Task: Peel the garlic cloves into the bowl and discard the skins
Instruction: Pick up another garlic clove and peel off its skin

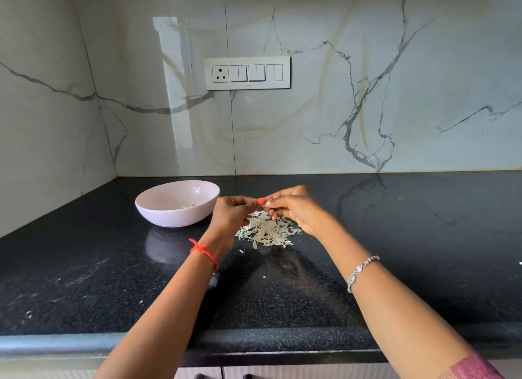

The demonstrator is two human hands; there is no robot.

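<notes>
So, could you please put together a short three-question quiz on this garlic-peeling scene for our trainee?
1. Fill in: the left hand and right hand pinch what seems a clove above the ___.
2. True or false: the skins lie in the bowl.
3. The bowl stands: A. left of the hands; B. right of them; C. atop the skins.
Key: 1 skins. 2 False, they lie piled on the counter. 3 A.
</notes>
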